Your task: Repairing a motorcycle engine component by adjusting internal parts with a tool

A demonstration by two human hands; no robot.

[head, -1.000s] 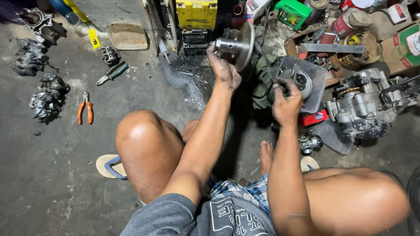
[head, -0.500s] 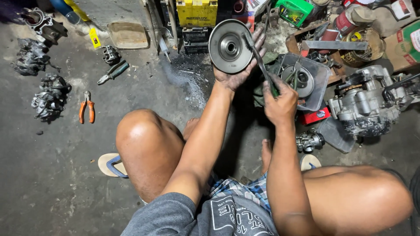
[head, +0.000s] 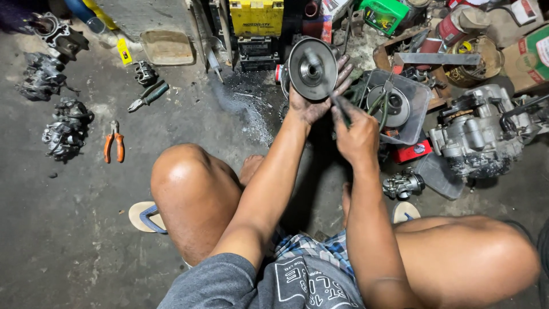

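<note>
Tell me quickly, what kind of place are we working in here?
Most likely a small engine or motorcycle repair shop, worked on the floor: an engine block on the concrete, orange-handled pliers and loose greasy parts lying about, and the left hand holding a round metal pulley disc.

Bare floor [head: 68,240] is lying open to the left of the knee [head: 189,177], with only pliers [head: 113,140] and a couple of carburetors [head: 64,133] sitting out there, well apart. Ahead, a battery [head: 257,17] is blocking the way. To the right, a tray [head: 420,109], an engine [head: 486,131] and a small carburetor [head: 403,184] are crowding close together, leaving hardly any gap.
</note>
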